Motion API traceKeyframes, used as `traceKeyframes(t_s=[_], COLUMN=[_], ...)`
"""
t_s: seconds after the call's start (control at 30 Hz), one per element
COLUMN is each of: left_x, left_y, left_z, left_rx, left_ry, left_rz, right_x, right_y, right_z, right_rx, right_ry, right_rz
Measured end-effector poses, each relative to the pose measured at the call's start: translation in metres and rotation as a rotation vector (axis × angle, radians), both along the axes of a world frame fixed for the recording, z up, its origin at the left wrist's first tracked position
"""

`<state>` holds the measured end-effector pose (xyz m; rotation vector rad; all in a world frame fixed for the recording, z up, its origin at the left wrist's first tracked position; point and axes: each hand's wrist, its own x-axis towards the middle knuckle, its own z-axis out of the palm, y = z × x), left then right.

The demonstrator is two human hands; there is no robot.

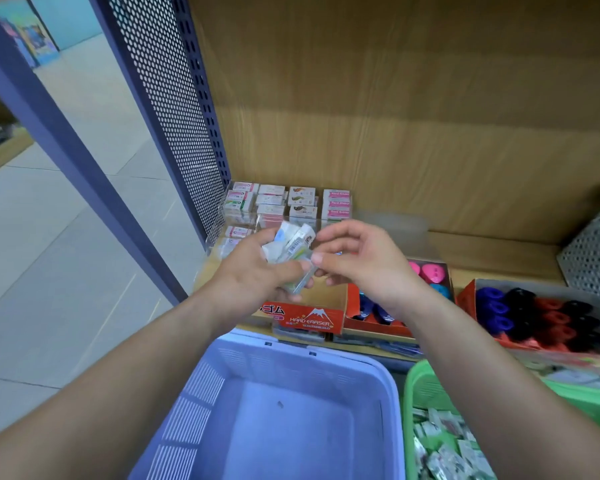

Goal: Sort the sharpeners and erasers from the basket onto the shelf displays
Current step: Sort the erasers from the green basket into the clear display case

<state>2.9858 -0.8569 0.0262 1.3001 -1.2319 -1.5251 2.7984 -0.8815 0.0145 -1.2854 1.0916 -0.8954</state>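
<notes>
At the centre of the frame our left hand grips a clutch of small white erasers in clear wrappers, fingers curled round them, while our right hand pinches the end of one packet between thumb and fingertips. We should draw off one at a time, keep the left grip firm so none spill, and match each label to the clear plastic display case just above or the orange cardboard "HARD ERASER" box just below. The pale blue plastic basket at bottom centre looks empty; the green plastic basket at lower right holds more packets.
</notes>
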Motion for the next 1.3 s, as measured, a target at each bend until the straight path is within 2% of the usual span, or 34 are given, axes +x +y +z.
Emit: traceKeyframes(t_s=[0.17,0.27,0.47,0.7,0.93,1.1,1.3], left_x=[0.002,0.004,0.006,0.031,0.064,0.074,0.092], left_y=[0.001,-0.002,-0.001,-0.002,0.003,0.002,0.001], left_z=[0.002,0.003,0.001,-0.013,-0.027,-0.030,-0.040], left_rx=[0.036,0.068,0.051,0.128,0.125,0.098,0.092], left_ry=[0.052,0.067,0.015,-0.194,-0.331,-0.378,-0.394], left_rz=[0.047,0.099,0.066,0.109,0.106,0.109,0.147], right_x=[-0.011,-0.014,-0.012,-0.008,-0.005,0.010,0.043], right_y=[0.001,0.002,-0.001,-0.009,-0.014,-0.031,-0.071], right_z=[0.001,0.002,0.002,-0.031,-0.060,-0.067,-0.077], right_rx=[0.083,0.085,0.101,0.125,0.296,0.303,0.135], right_ry=[-0.167,-0.139,-0.097,-0.011,0.074,0.039,0.119], right_rz=[-0.053,-0.039,0.031,0.014,0.037,0.040,-0.065])
